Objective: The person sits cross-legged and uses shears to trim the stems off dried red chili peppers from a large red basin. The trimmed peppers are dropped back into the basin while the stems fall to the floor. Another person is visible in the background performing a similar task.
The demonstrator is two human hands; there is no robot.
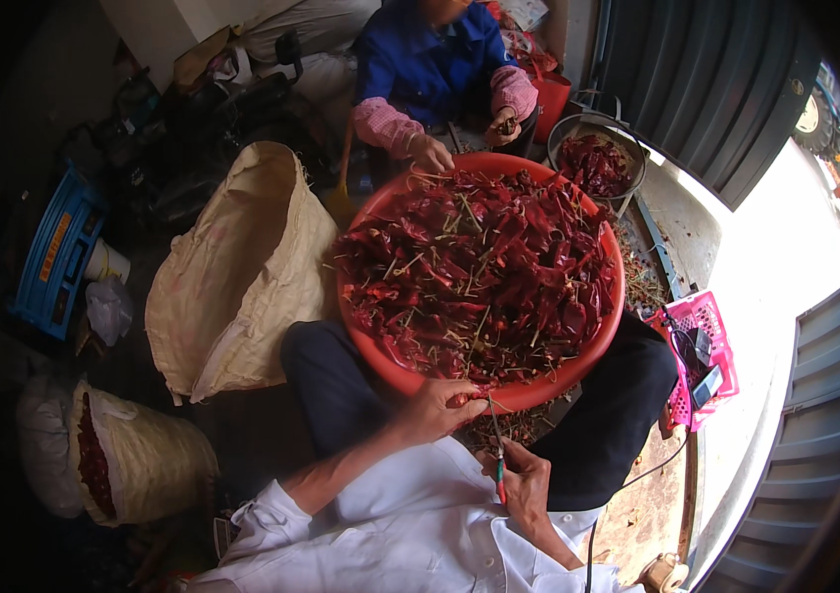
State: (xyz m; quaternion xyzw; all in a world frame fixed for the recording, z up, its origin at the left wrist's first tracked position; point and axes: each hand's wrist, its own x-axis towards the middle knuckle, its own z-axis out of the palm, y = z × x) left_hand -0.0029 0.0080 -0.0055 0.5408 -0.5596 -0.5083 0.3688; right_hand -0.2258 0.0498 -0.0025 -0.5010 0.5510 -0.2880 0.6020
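Note:
A wide red plastic basin between my knees is heaped with dried red chili peppers, many with pale stems. At its near rim my left hand pinches a red chili pepper with its stem towards the right. My right hand grips a pair of scissors with red and green handles. Their narrow blades point up at the stem beside my left fingertips. Whether the blades are parted or closed I cannot tell. Cut stems and bits lie on the floor under the basin.
Across the basin sits a person, one hand at the rim. A bucket of chilies stands at the far right. Left is a gaping woven sack; a filled sack lies lower left. A pink basket holds devices near my right knee.

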